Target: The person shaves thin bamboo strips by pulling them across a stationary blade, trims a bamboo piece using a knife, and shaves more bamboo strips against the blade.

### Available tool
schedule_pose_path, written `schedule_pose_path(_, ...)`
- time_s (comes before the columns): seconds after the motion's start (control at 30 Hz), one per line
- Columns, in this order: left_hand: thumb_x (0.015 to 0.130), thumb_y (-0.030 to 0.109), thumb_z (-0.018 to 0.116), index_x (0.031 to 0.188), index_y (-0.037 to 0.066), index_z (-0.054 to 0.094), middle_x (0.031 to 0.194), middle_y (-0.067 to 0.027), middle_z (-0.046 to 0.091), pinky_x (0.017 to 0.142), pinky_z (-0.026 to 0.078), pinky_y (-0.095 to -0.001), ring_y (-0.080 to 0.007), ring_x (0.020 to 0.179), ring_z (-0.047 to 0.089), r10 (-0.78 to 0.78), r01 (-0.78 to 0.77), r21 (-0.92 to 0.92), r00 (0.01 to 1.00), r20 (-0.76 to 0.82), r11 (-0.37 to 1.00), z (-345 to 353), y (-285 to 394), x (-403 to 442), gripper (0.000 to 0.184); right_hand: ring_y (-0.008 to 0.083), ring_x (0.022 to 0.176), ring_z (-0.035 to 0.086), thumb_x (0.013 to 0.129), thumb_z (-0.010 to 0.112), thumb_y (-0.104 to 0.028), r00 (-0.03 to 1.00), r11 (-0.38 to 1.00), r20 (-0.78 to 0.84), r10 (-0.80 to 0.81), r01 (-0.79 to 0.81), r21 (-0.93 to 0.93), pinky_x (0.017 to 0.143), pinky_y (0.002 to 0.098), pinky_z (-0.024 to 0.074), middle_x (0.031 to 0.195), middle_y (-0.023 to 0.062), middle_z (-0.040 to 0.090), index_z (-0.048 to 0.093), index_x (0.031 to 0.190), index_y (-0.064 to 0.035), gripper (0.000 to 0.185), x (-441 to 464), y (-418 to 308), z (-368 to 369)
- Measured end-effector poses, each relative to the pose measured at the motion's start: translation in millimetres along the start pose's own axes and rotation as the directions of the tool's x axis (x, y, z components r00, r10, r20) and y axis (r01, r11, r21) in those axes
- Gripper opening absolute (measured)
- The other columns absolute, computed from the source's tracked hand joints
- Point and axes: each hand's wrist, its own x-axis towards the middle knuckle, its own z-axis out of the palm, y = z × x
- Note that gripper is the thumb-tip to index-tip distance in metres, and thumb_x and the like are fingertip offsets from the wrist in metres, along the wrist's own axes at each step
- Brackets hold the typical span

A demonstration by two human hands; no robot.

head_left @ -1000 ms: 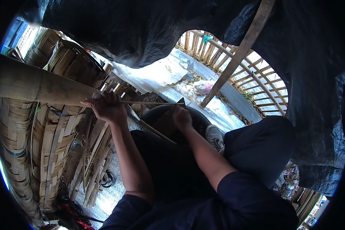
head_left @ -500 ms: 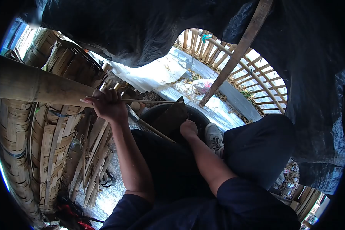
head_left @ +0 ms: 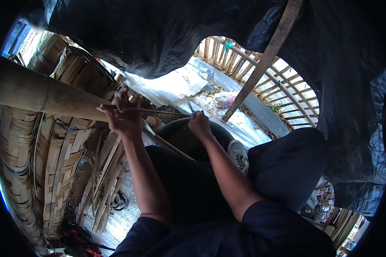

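Two hands meet one stick (head_left: 165, 113). The left hand (head_left: 125, 115) pinches it near one end, thumb and fingers pressed on it, with a couple of fingers bent above. The stick runs across, nearly level, to the right hand (head_left: 200, 124), which is curled closed around a knife (head_left: 191, 106); the blade shows as a thin sliver at the stick's far end, its full outline hard to make out.

Under the right hand is a black tub (head_left: 222, 124), dark inside. A shoe (head_left: 238, 153) stands just beside it, and a bent knee (head_left: 289, 156) rises to the right. Behind the left hand, a thick bamboo pole (head_left: 55, 97) comes in from the left edge. Below the pole, woven bamboo (head_left: 19, 150) stands along the left, with loose slats (head_left: 105, 195) lying near it.

Farther out, a plastic bag (head_left: 224, 99) lies on the ground beside a slanting plank (head_left: 263, 60). Beyond is a slatted fence (head_left: 287, 96) with a green tie (head_left: 230, 46). A black sheet (head_left: 158, 34) hangs across the top.
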Motion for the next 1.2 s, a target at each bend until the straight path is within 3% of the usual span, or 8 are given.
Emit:
schedule_pose_path(0.13, 0.089, 0.063, 0.039, 0.070, 0.012, 0.043, 0.068, -0.0010, 0.039, 0.069, 0.041, -0.0332, -0.0188, 0.079, 0.048, -0.037, 0.037, 0.079, 0.999, -0.007, 0.996, 9, 2, -5, 0.055, 0.0452, 0.081, 0.061, 0.090, 0.047, -0.020, 0.991, 0.989, -0.011, -0.132, 0.132, 0.066, 0.075, 0.0518, 0.0477, 0.073, 0.0275, 0.061, 0.056, 0.088, 0.0032, 0.026, -38, -66, -12)
schedule_pose_path(0.2, 0.087, 0.066, 0.038, 0.069, 0.013, 0.039, 0.064, 0.0008, 0.033, 0.058, 0.032, -0.0301, -0.0158, 0.063, 0.038, -0.219, 0.258, -0.112, 0.936, 0.276, 0.960, -24, 0, 5, 0.056, 0.0452, 0.079, 0.061, 0.091, 0.047, -0.019, 0.990, 0.986, -0.070, -0.123, 0.130, 0.103, 0.072, 0.0523, 0.0482, 0.071, 0.0271, 0.061, 0.055, 0.087, 0.0028, 0.024, -53, -85, -8)
schedule_pose_path(0.3, 0.086, 0.068, 0.039, 0.067, 0.014, 0.036, 0.058, 0.0025, 0.026, 0.052, 0.019, -0.0287, -0.0122, 0.053, 0.023, -0.036, 0.065, -0.082, 0.947, 0.320, 0.995, -13, -1, -4, 0.057, 0.0442, 0.069, 0.062, 0.091, 0.046, -0.015, 0.972, 0.970, -0.054, -0.227, 0.231, 0.076, 0.061, 0.0509, 0.0503, 0.067, 0.0266, 0.060, 0.054, 0.083, 0.0026, 0.021, -76, -106, -13)
schedule_pose_path(0.6, 0.086, 0.068, 0.038, 0.066, 0.014, 0.039, 0.052, 0.0045, 0.021, 0.046, 0.015, -0.0277, -0.0099, 0.047, 0.016, 0.024, -0.025, 0.004, 0.974, 0.225, 1.000, -28, -2, 3, 0.058, 0.0443, 0.072, 0.062, 0.088, 0.047, -0.011, 0.968, 0.968, 0.057, -0.244, 0.247, -0.043, 0.064, 0.0508, 0.0517, 0.071, 0.0279, 0.061, 0.052, 0.089, 0.0048, 0.016, -51, -62, 0)
schedule_pose_path(0.83, 0.086, 0.071, 0.033, 0.063, 0.014, 0.033, 0.050, 0.0043, 0.017, 0.043, 0.012, -0.0288, -0.0099, 0.045, 0.011, 0.004, 0.001, -0.029, 0.982, 0.188, 1.000, -36, 3, 1, 0.062, 0.0395, 0.075, 0.065, 0.087, 0.045, -0.012, 0.958, 0.938, 0.041, -0.285, 0.288, -0.192, 0.065, 0.0466, 0.0547, 0.075, 0.0252, 0.063, 0.051, 0.089, 0.0012, 0.015, -47, -25, 15)
schedule_pose_path(0.9, 0.087, 0.072, 0.029, 0.062, 0.016, 0.032, 0.049, 0.0048, 0.018, 0.044, 0.013, -0.0276, -0.0095, 0.045, 0.012, -0.038, 0.084, -0.127, 0.943, 0.329, 0.988, -32, 2, 2, 0.061, 0.0397, 0.074, 0.065, 0.089, 0.044, -0.013, 0.953, 0.940, 0.000, -0.302, 0.298, -0.165, 0.065, 0.0468, 0.0546, 0.074, 0.0251, 0.063, 0.051, 0.089, 0.0010, 0.015, -48, -25, 20)
schedule_pose_path(1.07, 0.087, 0.071, 0.026, 0.060, 0.016, 0.029, 0.048, 0.0051, 0.016, 0.042, 0.011, -0.0277, -0.0095, 0.044, 0.010, -0.050, 0.063, -0.046, 0.970, 0.236, 0.997, -13, -2, -6, 0.062, 0.0427, 0.070, 0.064, 0.092, 0.044, -0.016, 0.950, 0.949, 0.017, -0.313, 0.313, -0.041, 0.061, 0.0494, 0.0529, 0.072, 0.0261, 0.063, 0.050, 0.085, 0.0006, 0.019, -74, -90, -1)
schedule_pose_path(1.2, 0.087, 0.072, 0.025, 0.060, 0.016, 0.030, 0.048, 0.0050, 0.016, 0.042, 0.011, -0.0275, -0.0094, 0.044, 0.010, -0.033, 0.058, -0.063, 0.941, 0.336, 0.996, -21, 3, -1, 0.062, 0.0447, 0.070, 0.063, 0.092, 0.043, -0.016, 0.969, 0.967, -0.032, -0.246, 0.243, -0.072, 0.061, 0.0501, 0.0524, 0.072, 0.0276, 0.062, 0.050, 0.081, 0.0021, 0.022, -39, -20, 8)
